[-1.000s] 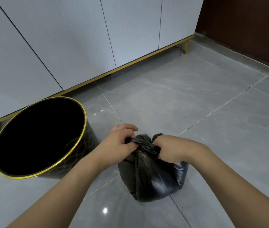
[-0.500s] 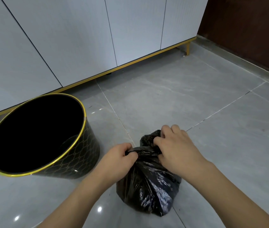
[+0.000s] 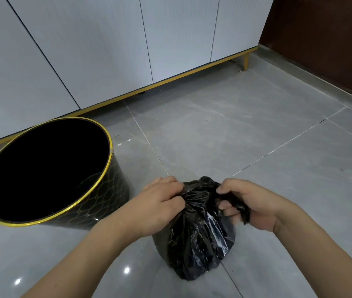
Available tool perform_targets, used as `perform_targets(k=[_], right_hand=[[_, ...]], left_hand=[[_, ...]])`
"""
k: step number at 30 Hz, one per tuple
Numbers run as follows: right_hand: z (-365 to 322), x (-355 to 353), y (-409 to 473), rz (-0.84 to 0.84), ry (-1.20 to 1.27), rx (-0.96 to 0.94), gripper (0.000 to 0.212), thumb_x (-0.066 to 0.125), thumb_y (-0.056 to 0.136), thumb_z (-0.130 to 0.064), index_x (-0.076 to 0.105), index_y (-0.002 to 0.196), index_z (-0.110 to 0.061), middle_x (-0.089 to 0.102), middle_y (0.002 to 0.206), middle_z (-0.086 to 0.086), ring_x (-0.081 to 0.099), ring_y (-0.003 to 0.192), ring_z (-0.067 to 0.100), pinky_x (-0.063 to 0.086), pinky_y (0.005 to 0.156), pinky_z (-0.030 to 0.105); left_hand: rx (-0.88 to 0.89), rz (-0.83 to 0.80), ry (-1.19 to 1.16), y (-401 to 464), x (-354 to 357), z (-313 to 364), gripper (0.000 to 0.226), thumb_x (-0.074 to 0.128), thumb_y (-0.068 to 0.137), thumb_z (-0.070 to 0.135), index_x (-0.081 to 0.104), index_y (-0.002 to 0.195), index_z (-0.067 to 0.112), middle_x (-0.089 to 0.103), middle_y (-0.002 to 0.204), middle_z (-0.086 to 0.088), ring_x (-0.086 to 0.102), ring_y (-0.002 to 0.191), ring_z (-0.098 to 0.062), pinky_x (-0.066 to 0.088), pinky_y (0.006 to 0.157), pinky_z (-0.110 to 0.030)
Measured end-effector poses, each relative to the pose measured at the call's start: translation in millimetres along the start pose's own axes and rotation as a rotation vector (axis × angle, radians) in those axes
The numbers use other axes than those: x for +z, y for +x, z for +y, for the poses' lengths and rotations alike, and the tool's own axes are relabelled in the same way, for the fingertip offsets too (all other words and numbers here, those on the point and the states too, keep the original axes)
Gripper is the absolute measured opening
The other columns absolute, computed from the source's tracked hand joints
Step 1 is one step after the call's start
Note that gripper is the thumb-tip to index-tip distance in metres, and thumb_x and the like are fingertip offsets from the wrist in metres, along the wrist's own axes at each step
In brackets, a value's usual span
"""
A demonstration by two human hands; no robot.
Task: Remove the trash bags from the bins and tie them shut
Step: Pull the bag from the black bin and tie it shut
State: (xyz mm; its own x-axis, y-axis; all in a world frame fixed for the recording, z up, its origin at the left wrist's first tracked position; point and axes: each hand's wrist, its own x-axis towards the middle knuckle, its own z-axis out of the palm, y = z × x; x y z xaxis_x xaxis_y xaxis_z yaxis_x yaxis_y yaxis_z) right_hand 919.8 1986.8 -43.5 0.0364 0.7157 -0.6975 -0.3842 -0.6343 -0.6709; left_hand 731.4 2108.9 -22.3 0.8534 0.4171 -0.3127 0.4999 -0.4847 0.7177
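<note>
The black trash bag (image 3: 196,231) sits on the grey tiled floor (image 3: 256,147), a small, bulging sack of thin glossy plastic, creased all over and catching pale highlights on its right flank; its neck is gathered into a bunched top directly between the two hands. The left hand (image 3: 160,203) has its fingers (image 3: 170,186) curled over the left side of that gathered neck, pinching the plastic against the thumb. The right hand (image 3: 252,205) is closed round a twisted strip of the bag's plastic, which runs through its palm and pokes out below the curled fingers (image 3: 226,208). To the left of the left hand's fingers, near but not touching the bag, stands the round black bin (image 3: 106,203) with a gold rim and a faint gold lattice pattern on its wall; its inside is dark. Beyond the fingers runs a pale grey cabinet (image 3: 106,50) with a gold base strip and a gold leg. No writing or brand can be read on the bag or bin.
</note>
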Motion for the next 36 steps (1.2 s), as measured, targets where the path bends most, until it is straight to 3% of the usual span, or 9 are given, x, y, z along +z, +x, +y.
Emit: perform_targets(k=[4,8,12,17,19,24,29,32,36], right_hand=[[0.5,-2.3,4.1,0.159,0.089,-0.107,0.021,0.056,0.088,-0.017,0.046,0.07,-0.021,0.032,0.058,-0.003,0.017,0.048,0.01,0.007,0.046,0.025],[2.3,6.9,2.0,0.086,0.233,-0.189,0.014,0.047,0.09,-0.014,0.05,0.077,-0.014,0.038,0.059,-0.003,0.023,0.04,0.007,0.012,0.038,0.02],[8.7,33.2,2.9,-0.005,-0.051,-0.195,0.019,0.054,0.076,-0.022,0.062,0.088,-0.009,0.053,0.053,-0.006,0.045,0.04,0.006,0.031,0.036,0.018],[20.7,48.1,6.4,-0.131,-0.285,-0.212,0.024,0.077,0.071,-0.036,0.069,0.091,-0.024,0.071,0.082,-0.008,0.067,0.073,0.007,0.049,0.064,0.019],[25.3,52.3,14.4,-0.055,-0.348,-0.234,0.036,0.082,0.068,-0.035,0.071,0.1,-0.023,0.075,0.098,-0.004,0.071,0.093,0.012,0.054,0.087,0.029],[24.7,50.6,21.3,0.266,-0.969,-0.43,0.007,0.057,0.074,-0.025,0.054,0.077,-0.02,0.063,0.075,-0.008,0.06,0.074,0.01,0.052,0.075,0.038],[27.0,46.7,20.5,0.423,-1.237,-0.555,0.017,0.048,0.081,-0.022,0.052,0.098,-0.022,0.051,0.095,-0.006,0.054,0.092,0.019,0.046,0.074,0.036],[30.7,43.6,19.4,0.56,-1.367,-0.67,0.016,0.049,0.083,-0.026,0.052,0.098,-0.02,0.042,0.091,-0.008,0.05,0.085,0.017,0.037,0.063,0.029],[40.6,36.5,22.7,0.596,-1.405,-0.783,0.04,0.052,0.078,-0.026,0.049,0.118,-0.026,0.055,0.1,-0.008,0.059,0.084,0.017,0.043,0.059,0.027]], left_hand=[[-0.053,-0.003,0.141,-4.4,-7.8,4.7,0.018,0.042,0.094,0.023,0.051,0.079,0.019,0.059,0.074,-0.004,0.055,0.069,-0.018,0.047,0.065,-0.039],[-0.035,-0.001,0.268,-2.0,-9.0,11.0,0.018,0.038,0.095,0.023,0.05,0.082,0.019,0.06,0.072,-0.003,0.056,0.068,-0.02,0.045,0.063,-0.036],[-0.038,0.084,0.091,6.1,-15.6,22.9,0.019,0.043,0.094,0.02,0.055,0.079,0.021,0.052,0.063,0.008,0.047,0.06,-0.008,0.035,0.055,-0.025],[-0.122,0.111,-0.06,20.6,-20.4,19.9,0.018,0.047,0.09,0.017,0.063,0.084,0.017,0.062,0.085,0.001,0.056,0.074,-0.011,0.044,0.064,-0.028],[-0.184,0.102,-0.211,26.9,-19.3,13.6,0.017,0.049,0.089,0.013,0.066,0.087,0.012,0.067,0.096,-0.013,0.063,0.083,-0.02,0.052,0.08,-0.04],[-0.293,0.125,-0.573,30.1,-8.3,-4.5,0.016,0.049,0.091,0.011,0.064,0.087,0.009,0.069,0.105,-0.021,0.063,0.105,-0.036,0.044,0.102,-0.046],[-0.383,0.184,-0.82,25.9,10.0,-15.5,0.018,0.041,0.097,0.006,0.059,0.095,0.002,0.066,0.082,-0.017,0.065,0.078,-0.025,0.049,0.074,-0.033],[-0.42,0.206,-0.79,27.3,17.1,-18.7,0.02,0.042,0.098,0.012,0.06,0.102,0.001,0.068,0.08,-0.013,0.066,0.08,-0.024,0.049,0.076,-0.034],[-0.457,0.174,-0.701,31.0,20.2,-20.7,0.022,0.043,0.096,0.014,0.063,0.1,0.006,0.067,0.078,-0.008,0.063,0.076,-0.019,0.05,0.075,-0.034]])
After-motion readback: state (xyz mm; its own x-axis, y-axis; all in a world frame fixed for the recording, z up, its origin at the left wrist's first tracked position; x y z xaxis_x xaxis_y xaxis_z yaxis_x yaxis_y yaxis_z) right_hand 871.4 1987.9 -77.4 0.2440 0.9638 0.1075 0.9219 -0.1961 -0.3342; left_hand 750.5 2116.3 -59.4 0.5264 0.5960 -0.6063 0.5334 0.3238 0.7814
